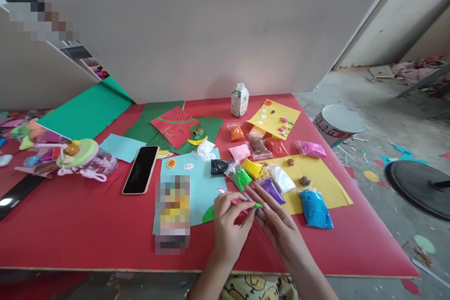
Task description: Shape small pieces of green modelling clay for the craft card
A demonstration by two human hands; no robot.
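A small piece of green modelling clay (258,206) is pinched in the fingertips of my left hand (230,225). My right hand (279,225) is open beside it, fingers stretched out and touching the clay. Part of a thin pink stick (234,202) shows behind my left fingers; whether I hold it I cannot tell. Just beyond my hands lie bags of purple clay (270,191), green clay (242,178), yellow clay (252,168) and white clay (282,178). The light blue sheet (207,185), with clay clouds and a sunflower, is left of my hands.
A blue clay bag (315,208) lies on the right, by a yellow sheet (326,183). To the left are a phone (140,170) and a lidded cup (82,157). A carton bottle (240,100) stands before the white partition (225,33); a bucket (339,119) is beyond the table.
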